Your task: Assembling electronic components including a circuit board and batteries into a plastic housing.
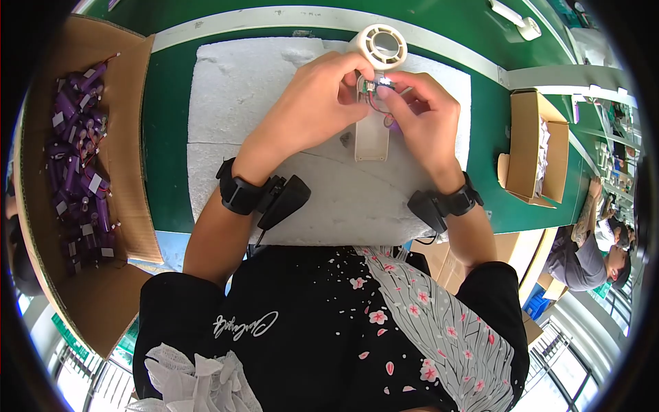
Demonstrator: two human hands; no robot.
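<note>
A cream handheld fan shell (373, 130) lies on a white foam sheet (233, 103), its round grille head (382, 44) pointing away from me. Both hands meet over the open handle. My left hand (316, 103) pinches a small circuit board (371, 86) with red and black wires at the top of the handle. My right hand (422, 113) pinches the same small board and its wires from the right side. A black band with a dark device is on each wrist.
A big cardboard box (123, 199) at the left holds several purple cylindrical battery cells (79, 151) with wires. A smaller cardboard box (532, 147) with white pieces stands at the right. Another person (590, 250) sits at the far right.
</note>
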